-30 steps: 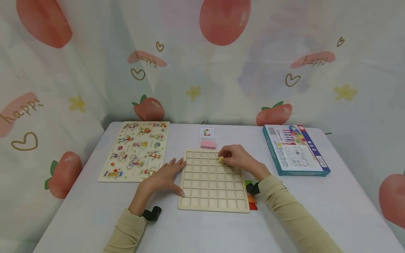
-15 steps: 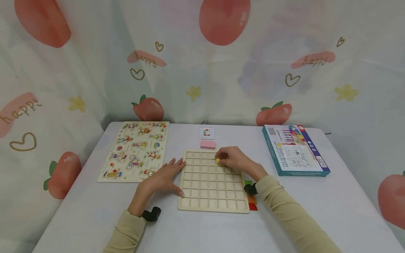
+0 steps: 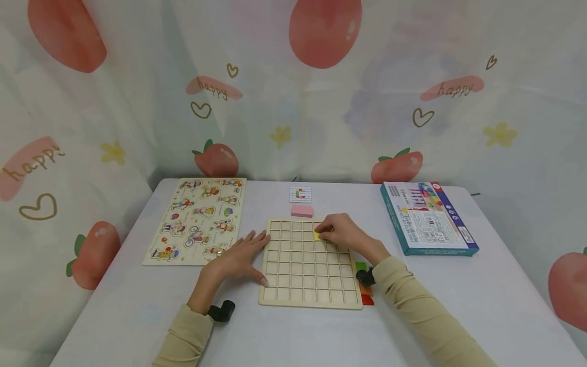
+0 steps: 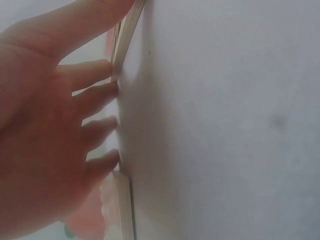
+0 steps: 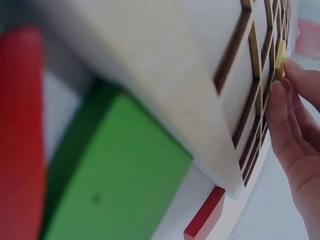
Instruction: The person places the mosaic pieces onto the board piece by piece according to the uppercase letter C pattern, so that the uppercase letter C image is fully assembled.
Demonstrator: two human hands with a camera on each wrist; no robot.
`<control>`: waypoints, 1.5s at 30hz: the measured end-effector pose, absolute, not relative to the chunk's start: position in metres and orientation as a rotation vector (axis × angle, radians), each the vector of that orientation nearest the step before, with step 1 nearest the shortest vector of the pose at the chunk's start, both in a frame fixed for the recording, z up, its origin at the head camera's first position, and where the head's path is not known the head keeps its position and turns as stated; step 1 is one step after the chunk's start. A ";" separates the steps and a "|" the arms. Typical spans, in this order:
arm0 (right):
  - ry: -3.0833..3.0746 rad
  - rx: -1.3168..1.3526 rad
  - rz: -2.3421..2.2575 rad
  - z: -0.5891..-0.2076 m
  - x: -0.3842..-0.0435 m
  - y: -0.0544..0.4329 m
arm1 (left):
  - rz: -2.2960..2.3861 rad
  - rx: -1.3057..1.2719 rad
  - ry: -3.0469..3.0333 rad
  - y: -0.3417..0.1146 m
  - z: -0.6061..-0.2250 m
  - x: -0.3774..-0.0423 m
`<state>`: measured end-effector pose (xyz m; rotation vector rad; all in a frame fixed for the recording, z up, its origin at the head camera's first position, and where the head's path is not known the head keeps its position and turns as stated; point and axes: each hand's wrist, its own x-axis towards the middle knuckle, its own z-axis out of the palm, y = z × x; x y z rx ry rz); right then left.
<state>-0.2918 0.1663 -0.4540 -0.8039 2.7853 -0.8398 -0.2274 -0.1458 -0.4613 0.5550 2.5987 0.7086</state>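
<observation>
A wooden grid board [image 3: 295, 267] lies mid-table, its cells bare except one near the far edge. There my right hand [image 3: 346, 233] pinches a small yellow block [image 3: 317, 236] between thumb and fingertips; the block sits at its cell, partly covered by the fingers. In the right wrist view the yellow block [image 5: 281, 56] stands slightly above the cell walls at the fingertips. My left hand [image 3: 236, 257] lies spread at the board's left side, with its thumb on the edge. In the left wrist view the left hand [image 4: 45, 135] has its fingers straight and holds nothing.
A pattern card [image 3: 300, 194] stands behind a pink block [image 3: 302, 210] beyond the board. Green [image 3: 361, 266] and red [image 3: 367, 299] blocks lie along the board's right edge, beneath my right wrist. A picture puzzle board [image 3: 197, 219] lies left; a teal-edged box [image 3: 428, 219] lies right.
The yellow block, first tilted in my right fingers, now lies flatter at its cell, and the right hand has come down slightly. My left hand stays in place.
</observation>
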 end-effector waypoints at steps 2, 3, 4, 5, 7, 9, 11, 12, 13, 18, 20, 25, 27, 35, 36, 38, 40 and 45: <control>2.791 -0.811 -0.830 -0.454 -0.292 0.167 | 0.710 0.555 2.598 -0.145 -0.462 -0.227; 2.794 -0.808 -0.828 -0.454 -0.291 0.168 | 0.710 0.557 2.597 -0.145 -0.462 -0.228; 2.797 -0.800 -0.826 -0.454 -0.291 0.168 | 0.709 0.557 2.597 -0.145 -0.462 -0.228; 2.796 -0.793 -0.829 -0.453 -0.291 0.168 | 0.707 0.558 2.597 -0.145 -0.462 -0.228; 2.790 -0.779 -0.836 -0.451 -0.290 0.169 | 0.702 0.559 2.599 -0.144 -0.461 -0.228; 2.783 -0.773 -0.834 -0.450 -0.289 0.169 | 0.698 0.557 2.600 -0.144 -0.461 -0.228; 2.776 -0.765 -0.835 -0.450 -0.288 0.170 | 0.698 0.556 2.598 -0.144 -0.460 -0.227; 2.776 -0.758 -0.837 -0.449 -0.288 0.171 | 0.701 0.556 2.596 -0.144 -0.459 -0.227; 2.777 -0.759 -0.838 -0.449 -0.287 0.172 | 0.701 0.557 2.596 -0.144 -0.459 -0.227; 2.806 -0.721 -0.876 -0.449 -0.281 0.181 | 0.698 0.561 2.596 -0.143 -0.460 -0.228; 2.811 -0.678 -0.898 -0.448 -0.278 0.185 | 0.696 0.561 2.598 -0.142 -0.460 -0.229; 2.806 -0.565 -0.922 -0.446 -0.271 0.198 | 0.696 0.566 2.604 -0.143 -0.462 -0.229; 2.805 -0.542 -0.919 -0.445 -0.269 0.205 | 0.695 0.565 2.603 -0.143 -0.461 -0.229; 2.811 -0.468 -0.934 -0.446 -0.262 0.229 | 0.700 0.560 2.597 -0.145 -0.457 -0.226; 2.811 -0.458 -0.933 -0.447 -0.261 0.232 | 0.703 0.558 2.595 -0.146 -0.457 -0.225; 2.809 -0.440 -0.935 -0.447 -0.259 0.238 | 0.706 0.560 2.597 -0.146 -0.457 -0.225; 2.802 -0.429 -0.940 -0.448 -0.258 0.242 | 0.708 0.560 2.598 -0.146 -0.458 -0.225; 2.794 -0.434 -0.942 -0.449 -0.255 0.251 | 0.713 0.566 2.600 -0.146 -0.460 -0.226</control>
